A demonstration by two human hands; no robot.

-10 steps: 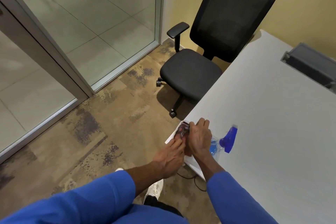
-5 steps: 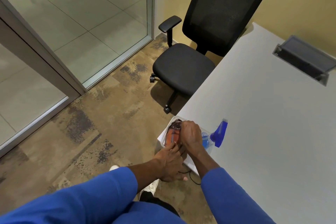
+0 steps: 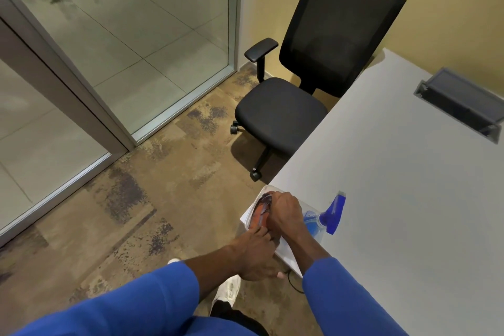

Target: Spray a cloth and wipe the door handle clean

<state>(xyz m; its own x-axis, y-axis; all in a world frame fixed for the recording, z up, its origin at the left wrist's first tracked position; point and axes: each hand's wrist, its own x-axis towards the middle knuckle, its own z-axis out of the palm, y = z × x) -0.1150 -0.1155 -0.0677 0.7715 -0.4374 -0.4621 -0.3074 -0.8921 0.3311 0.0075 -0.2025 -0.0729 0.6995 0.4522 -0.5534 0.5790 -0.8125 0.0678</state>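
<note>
At lower centre of frame, both my hands (image 3: pixel 275 232) grip the cloth (image 3: pixel 260 213) on the desk (image 3: pixel 395 199); bottle (image 3: pixel 324 218) untouched, spraying and wiping remain.

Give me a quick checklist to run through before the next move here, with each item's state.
1. Cloth within reach at the table corner: ok.
2. Both hands on the cloth, left hand and right hand: ok.
3. Cloth lifted free of the tray: not ok.
4. Spray bottle close beside the right hand, lying on the table: ok.
5. A hand free to take the bottle: not ok.
6. Door handle in sight: not ok, not in this view.
</note>
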